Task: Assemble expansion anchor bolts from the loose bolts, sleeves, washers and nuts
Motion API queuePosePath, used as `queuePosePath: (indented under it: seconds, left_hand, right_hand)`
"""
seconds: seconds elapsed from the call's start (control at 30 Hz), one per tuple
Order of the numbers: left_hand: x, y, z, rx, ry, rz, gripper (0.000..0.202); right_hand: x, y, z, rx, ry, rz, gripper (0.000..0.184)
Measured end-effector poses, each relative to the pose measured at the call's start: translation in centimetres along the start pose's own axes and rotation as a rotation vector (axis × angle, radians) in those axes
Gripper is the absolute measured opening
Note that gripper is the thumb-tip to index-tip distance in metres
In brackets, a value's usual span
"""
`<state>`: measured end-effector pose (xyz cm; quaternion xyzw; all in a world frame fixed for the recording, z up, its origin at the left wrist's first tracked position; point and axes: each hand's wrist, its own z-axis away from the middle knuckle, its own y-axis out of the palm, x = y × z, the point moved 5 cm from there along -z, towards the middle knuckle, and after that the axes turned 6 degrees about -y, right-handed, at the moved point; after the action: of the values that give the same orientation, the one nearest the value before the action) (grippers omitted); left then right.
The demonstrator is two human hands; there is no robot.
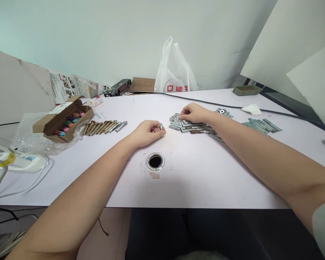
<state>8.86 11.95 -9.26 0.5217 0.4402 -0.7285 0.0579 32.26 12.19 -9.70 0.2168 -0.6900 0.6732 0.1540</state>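
My left hand point(147, 133) rests on the white table and is closed around a small silver metal bolt point(161, 126), whose end stands up between thumb and fingers. Its lower part is hidden by the fingers. Farther right, my right hand point(193, 113) reaches down with fingertips pinched at a small heap of silver nuts point(174, 117). What is between those fingertips, if anything, is hidden. Just below the right hand lies a pile of silver metal sleeves point(195, 128), partly covered by the forearm.
Left of my hands lie a row of assembled bolts point(101, 127) and a cardboard box point(63, 121). Washers point(223, 112) and more metal rods point(262, 125) lie right. A round hole point(155, 161) opens in the table. A plastic bag point(174, 68) stands behind, near a black cable point(206, 101).
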Motion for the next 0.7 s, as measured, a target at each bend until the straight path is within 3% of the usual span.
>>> queuePosePath:
  seconds: [0.43,0.53,0.7]
  left_hand:
    - [0.1,-0.1,0.0,0.001,0.007,-0.003,0.031]
    - [0.1,-0.1,0.0,0.005,0.018,-0.005,0.030]
    - [0.0,-0.1,0.0,0.007,0.038,-0.016,0.030]
  right_hand:
    - [0.4,-2.3,0.6,-0.148,0.072,-0.160,0.020]
    - [2.6,-2.3,1.2,-0.132,0.020,-0.288,0.025]
    - [8.7,-0.6,2.9,-0.006,-0.146,-0.480,0.031]
